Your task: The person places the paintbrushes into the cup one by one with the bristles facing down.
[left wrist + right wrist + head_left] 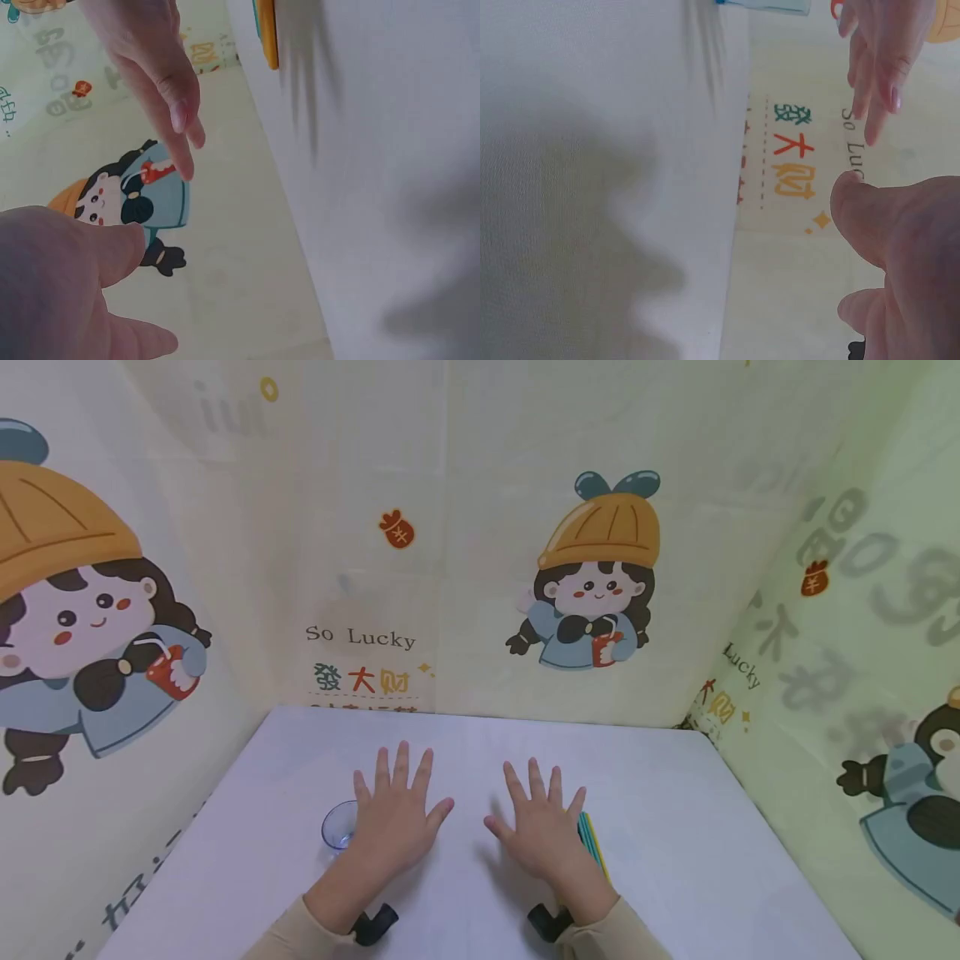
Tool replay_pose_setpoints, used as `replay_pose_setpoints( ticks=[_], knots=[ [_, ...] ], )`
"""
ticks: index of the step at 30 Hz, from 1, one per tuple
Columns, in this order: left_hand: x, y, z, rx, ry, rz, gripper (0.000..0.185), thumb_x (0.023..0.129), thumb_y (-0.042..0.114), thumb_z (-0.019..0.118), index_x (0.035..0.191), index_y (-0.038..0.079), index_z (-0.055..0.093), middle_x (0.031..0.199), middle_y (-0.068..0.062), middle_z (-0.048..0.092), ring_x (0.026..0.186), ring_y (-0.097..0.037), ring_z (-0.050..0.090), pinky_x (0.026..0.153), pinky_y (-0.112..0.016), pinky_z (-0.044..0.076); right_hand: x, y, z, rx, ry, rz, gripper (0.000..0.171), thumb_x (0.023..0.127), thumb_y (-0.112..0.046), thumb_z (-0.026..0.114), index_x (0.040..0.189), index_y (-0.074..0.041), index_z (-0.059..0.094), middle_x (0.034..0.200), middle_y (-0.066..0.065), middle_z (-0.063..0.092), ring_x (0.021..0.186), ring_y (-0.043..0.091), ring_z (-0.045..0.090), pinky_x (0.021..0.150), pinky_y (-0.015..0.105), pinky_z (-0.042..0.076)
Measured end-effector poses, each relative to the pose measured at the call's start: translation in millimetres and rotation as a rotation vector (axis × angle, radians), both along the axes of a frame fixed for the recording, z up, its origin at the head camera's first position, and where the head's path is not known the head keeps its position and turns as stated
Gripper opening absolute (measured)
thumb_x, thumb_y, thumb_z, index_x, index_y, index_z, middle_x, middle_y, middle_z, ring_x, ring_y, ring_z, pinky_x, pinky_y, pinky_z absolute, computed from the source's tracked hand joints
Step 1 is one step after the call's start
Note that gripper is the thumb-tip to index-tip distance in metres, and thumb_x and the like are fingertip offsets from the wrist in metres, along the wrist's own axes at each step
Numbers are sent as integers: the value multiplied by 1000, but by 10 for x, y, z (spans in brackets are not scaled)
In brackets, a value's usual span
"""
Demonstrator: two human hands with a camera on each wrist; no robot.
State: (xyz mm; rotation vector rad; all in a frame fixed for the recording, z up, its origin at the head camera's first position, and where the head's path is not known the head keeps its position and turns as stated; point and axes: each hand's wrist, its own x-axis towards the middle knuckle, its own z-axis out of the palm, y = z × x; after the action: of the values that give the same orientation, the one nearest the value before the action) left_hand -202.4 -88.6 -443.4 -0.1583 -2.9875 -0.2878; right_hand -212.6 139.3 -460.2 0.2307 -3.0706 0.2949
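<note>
Both my hands hover spread, holding nothing: left hand [395, 817] just right of the clear cup [339, 825], right hand [545, 827] partly covering the coloured sticks [592, 839] over the white table [675, 827].

The cream printed cartoon backdrop wall [450, 610] behind the white table carries the dark words "So Lucky" [360, 637]. Just beneath stand three coloured Chinese characters, green 發, red 大 and orange 财 [362, 679]. A small red money-bag emblem [397, 528] bears a yellow ¥ sign. On the pale green right-hand wall panel [862, 635], "Lucky" [742, 667] repeats at a slant.
</note>
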Motion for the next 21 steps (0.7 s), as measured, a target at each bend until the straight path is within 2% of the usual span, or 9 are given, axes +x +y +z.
replay_pose_setpoints(
  ticks=[8, 17, 21],
  knots=[
    [34, -149, 139, 36, 10, 24, 86, 106, 62, 53, 173, 18, 23, 179, -24, 17, 164, -57, 13, 122, -88, 17, -9, 85, 6, -42, 23, 16, 82, 103, -61, 62, 172, -32, 27, 179, 19, 23, 161, 61, 18, 118, 93, 4],
    [34, -401, 227, 113, -7, 30, 83, 109, 53, 53, 172, 10, 21, 177, -30, 18, 163, -59, 12, 123, -86, 18, -10, 195, 75, -63, 32, 4, 79, 104, -57, 63, 171, -33, 29, 178, 17, 28, 161, 58, 21, 119, 93, 6],
    [43, -532, 244, 164, -7, 25, 80, 111, 48, 52, 171, 4, 22, 174, -34, 21, 161, -61, 17, 124, -82, 25, -7, 253, 105, -93, 21, 13, 81, 103, -56, 65, 172, -33, 28, 178, 16, 27, 162, 58, 19, 120, 92, 7]
  ],
)
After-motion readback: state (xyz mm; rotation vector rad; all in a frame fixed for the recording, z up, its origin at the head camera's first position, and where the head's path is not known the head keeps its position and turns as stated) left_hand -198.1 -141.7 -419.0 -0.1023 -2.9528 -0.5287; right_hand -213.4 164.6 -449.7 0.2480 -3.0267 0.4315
